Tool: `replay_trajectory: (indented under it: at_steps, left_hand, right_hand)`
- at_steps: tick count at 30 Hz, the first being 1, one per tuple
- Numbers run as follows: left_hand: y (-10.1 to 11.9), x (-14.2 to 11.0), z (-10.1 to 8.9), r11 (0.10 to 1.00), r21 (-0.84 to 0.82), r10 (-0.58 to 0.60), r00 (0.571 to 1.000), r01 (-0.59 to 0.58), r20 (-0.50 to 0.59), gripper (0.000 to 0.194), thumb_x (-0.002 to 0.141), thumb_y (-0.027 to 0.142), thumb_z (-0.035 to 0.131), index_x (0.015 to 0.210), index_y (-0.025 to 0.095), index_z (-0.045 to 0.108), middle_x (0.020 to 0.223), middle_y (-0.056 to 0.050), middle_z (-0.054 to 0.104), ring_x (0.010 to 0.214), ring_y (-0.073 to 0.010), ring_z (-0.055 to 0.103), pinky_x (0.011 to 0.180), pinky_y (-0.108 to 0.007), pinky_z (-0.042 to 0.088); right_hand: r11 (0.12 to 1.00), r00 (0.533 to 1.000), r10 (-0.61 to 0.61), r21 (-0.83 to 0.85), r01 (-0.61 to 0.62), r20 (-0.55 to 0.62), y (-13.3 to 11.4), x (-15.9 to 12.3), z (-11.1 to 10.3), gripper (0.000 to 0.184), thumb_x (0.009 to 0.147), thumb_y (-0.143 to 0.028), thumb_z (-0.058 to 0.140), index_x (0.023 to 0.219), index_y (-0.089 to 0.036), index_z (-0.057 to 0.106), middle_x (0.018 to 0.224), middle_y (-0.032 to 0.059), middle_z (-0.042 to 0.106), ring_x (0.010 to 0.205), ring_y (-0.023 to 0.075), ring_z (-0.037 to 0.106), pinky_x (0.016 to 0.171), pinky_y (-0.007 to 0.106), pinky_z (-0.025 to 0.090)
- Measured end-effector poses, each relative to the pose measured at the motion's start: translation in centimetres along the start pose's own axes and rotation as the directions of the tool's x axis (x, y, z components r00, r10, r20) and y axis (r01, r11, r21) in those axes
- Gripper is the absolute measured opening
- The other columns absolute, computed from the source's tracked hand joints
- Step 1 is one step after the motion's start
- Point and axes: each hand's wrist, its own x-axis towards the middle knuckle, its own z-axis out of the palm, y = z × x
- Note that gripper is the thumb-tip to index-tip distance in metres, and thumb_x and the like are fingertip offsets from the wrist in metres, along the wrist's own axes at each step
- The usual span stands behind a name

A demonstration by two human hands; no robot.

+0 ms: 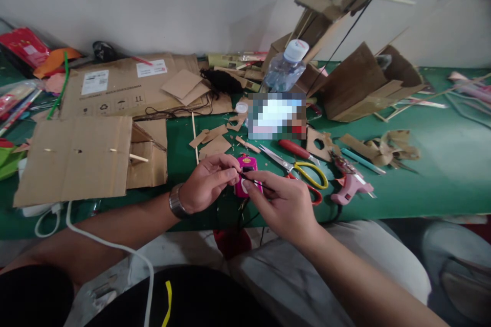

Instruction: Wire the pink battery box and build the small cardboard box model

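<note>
Over the front part of the green table, my left hand [209, 184] and my right hand [286, 202] meet with fingertips nearly touching. Between them runs a thin black cord [246, 178]. My left thumb and fingers pinch its end, while my right thumb and forefinger grip it close by. Beneath the fingers lies a pink tape measure [241, 190], partly covered by them. To the right are scissors [289, 165] with yellow and red loops, a red-handled tool [294, 149] and a pink glue gun [352, 184].
Cardboard boxes [72, 158] stand at left, with a flattened carton [123, 87] behind. A plastic bottle [282, 74] is at the back, beside a cardboard wheel structure [326, 2] strung with cord. Cardboard scraps [215, 147] are scattered ahead. A white cable [111, 245] crosses my left forearm.
</note>
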Motion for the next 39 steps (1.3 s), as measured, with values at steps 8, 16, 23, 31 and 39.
replay_trajectory:
  at_steps: [8,16,23,31,39]
  left_hand:
    - [-0.51,0.06,-0.43,0.999,-0.016,-0.042,0.999,0.042,0.021,0.029,0.079,0.038,0.091,0.088,0.017,0.073,0.076,-0.001,0.064,0.069,-0.0109,0.058,0.066,-0.024,0.05]
    - [-0.48,0.02,-0.31,0.999,0.014,-0.052,0.998,0.051,0.02,0.03,0.079,0.039,0.091,0.085,0.015,0.073,0.082,-0.002,0.066,0.073,-0.0103,0.057,0.069,-0.023,0.048]
    - [-0.74,-0.04,-0.64,0.984,0.179,0.004,0.999,-0.012,0.047,0.027,0.083,0.04,0.089,0.088,0.017,0.075,0.086,-0.002,0.068,0.078,-0.0117,0.058,0.072,-0.024,0.047]
    - [-0.94,0.04,-0.75,0.978,0.207,0.009,0.997,-0.026,0.08,0.028,0.084,0.041,0.088,0.087,0.016,0.075,0.082,-0.002,0.068,0.074,-0.0113,0.058,0.072,-0.025,0.049]
    - [-0.74,0.01,-0.92,0.97,0.234,0.037,0.992,-0.064,0.118,0.023,0.086,0.038,0.086,0.094,0.018,0.077,0.089,-0.004,0.072,0.083,-0.0144,0.065,0.077,-0.027,0.052]
  right_hand:
    - [1.0,1.0,-0.01,0.024,0.01,-0.028,0.2,0.03,-0.03,0.016,0.098,-0.029,0.069,0.109,-0.018,0.075,0.079,0.0026,0.076,0.057,0.0115,0.062,0.056,0.023,0.05]
    - [0.998,0.997,-0.066,-0.002,0.066,-0.043,0.74,-0.18,0.33,0.007,0.099,-0.023,0.069,0.101,-0.021,0.075,0.073,-0.0025,0.074,0.057,0.0092,0.063,0.055,0.019,0.047]
    - [0.995,0.994,-0.102,-0.013,0.102,-0.046,0.79,-0.12,0.44,0.005,0.098,-0.02,0.069,0.101,-0.021,0.073,0.069,-0.0049,0.07,0.053,0.0071,0.057,0.052,0.017,0.043]
    - [0.996,0.995,-0.09,-0.026,0.089,-0.041,0.88,-0.2,0.38,0.023,0.098,-0.018,0.07,0.121,-0.021,0.073,0.066,-0.0061,0.067,0.052,0.0071,0.055,0.048,0.019,0.038]
    - [0.999,0.997,-0.047,0.023,0.049,-0.067,0.7,-0.14,0.22,0.011,0.098,-0.02,0.07,0.105,-0.022,0.078,0.071,-0.0039,0.071,0.054,0.0078,0.058,0.053,0.019,0.044]
